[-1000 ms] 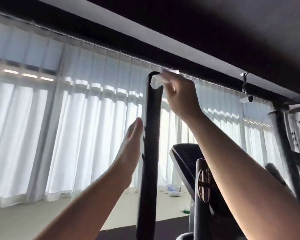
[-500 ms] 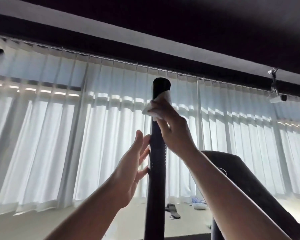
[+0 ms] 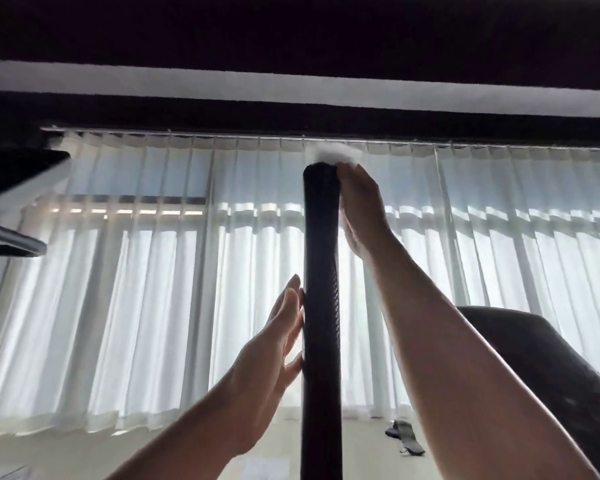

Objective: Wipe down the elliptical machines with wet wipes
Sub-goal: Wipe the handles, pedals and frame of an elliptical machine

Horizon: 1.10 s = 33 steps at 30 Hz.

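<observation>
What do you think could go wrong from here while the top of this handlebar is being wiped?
The wet wipe sits bunched on the handlebar's top end, with only the right hand gripping it from the side; it could slip off. The left hand steadies the bar with straight fingers only, so the bar might swing under pressure.
</observation>
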{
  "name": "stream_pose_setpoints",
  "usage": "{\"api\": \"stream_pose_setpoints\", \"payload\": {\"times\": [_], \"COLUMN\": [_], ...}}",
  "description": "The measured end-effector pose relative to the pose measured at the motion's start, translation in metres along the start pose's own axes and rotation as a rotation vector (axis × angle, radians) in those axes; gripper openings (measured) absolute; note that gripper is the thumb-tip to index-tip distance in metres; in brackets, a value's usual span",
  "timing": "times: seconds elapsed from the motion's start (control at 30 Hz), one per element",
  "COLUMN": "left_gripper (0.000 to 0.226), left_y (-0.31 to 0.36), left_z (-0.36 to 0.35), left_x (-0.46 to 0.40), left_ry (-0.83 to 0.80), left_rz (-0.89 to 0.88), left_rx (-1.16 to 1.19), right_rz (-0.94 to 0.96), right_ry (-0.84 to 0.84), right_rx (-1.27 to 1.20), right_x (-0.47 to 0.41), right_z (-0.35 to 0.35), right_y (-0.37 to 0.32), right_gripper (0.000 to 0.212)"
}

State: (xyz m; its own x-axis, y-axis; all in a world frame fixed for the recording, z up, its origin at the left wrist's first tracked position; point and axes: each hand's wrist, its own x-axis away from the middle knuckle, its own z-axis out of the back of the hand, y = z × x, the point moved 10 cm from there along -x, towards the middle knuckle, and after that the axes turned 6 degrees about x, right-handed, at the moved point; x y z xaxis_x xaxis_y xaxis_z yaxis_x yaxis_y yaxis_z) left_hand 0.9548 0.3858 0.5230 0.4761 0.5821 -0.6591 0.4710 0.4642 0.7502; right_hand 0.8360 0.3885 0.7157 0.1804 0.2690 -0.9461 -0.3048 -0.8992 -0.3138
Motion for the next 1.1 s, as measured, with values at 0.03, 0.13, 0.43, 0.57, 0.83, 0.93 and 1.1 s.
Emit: {"api": "stream_pose_setpoints", "payload": {"times": [0.03,0.13,0.43,0.57,0.83,0.93,1.1], "left_gripper": [0.070,0.072,0.060,0.051,0.037,0.042,0.059], "left_y": [0.000,-0.003,0.001,0.000,-0.015,-0.040,-0.076], "left_z": [-0.001,0.001,0.000,-0.001,0.018,0.035,0.043], "left_x": [-0.001,-0.002,0.005,0.006,0.019,0.038,0.061], "left_ry": [-0.004,0.017,0.089,0.079,0.188,0.234,0.177], "left_rz": [-0.004,0.012,-0.059,-0.070,-0.063,0.013,0.149], "left_rx": [-0.022,-0.053,-0.057,-0.016,0.078,0.004,-0.028], "right_rz": [0.018,0.027,0.169,0.251,0.267,0.357,0.612], "right_ry": [-0.002,0.070,0.285,0.179,0.047,0.093,0.141], "right_rx": [-0.029,-0.032,0.231,0.274,0.355,0.460,0.840], "right_x": [0.003,0.008,0.085,0.151,0.251,0.248,0.184], "right_z": [0.001,0.007,0.023,0.018,0.021,0.028,0.005], "right_y": [0.002,0.002,-0.001,0.013,0.034,0.007,-0.042], "right_gripper": [0.024,0.018,0.032,0.038,0.039,0.039,0.030]}}
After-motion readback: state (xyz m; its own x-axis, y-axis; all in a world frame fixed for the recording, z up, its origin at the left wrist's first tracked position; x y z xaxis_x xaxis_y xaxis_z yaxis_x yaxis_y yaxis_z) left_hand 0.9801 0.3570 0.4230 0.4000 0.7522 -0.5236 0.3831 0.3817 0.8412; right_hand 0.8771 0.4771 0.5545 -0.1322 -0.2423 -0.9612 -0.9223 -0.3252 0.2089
